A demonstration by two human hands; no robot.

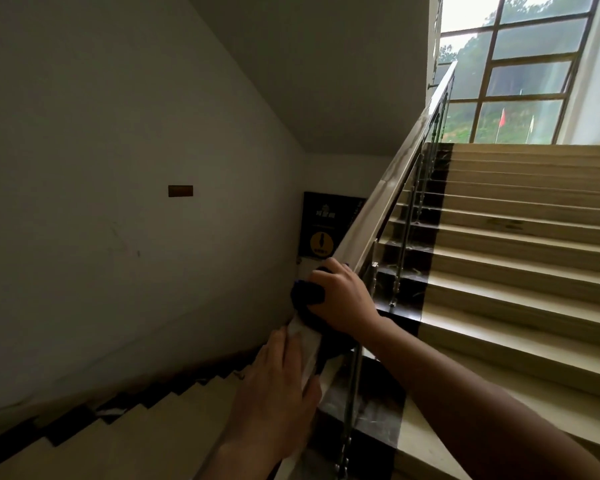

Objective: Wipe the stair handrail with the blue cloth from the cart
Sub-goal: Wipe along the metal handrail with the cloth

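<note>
The pale stair handrail (388,188) runs from the lower middle up to the window at top right. The blue cloth (305,294), dark in this light, is wrapped over the rail. My right hand (343,299) presses down on the cloth and grips it against the rail. Just below, my left hand (278,386) lies on the rail with its fingers curled round it. The cart is out of view.
Metal balusters (406,237) stand under the rail. Beige steps (520,258) with a dark edge strip climb to the right. A lower flight (125,417) drops along the grey wall at left. A dark sign (323,226) hangs on the far wall.
</note>
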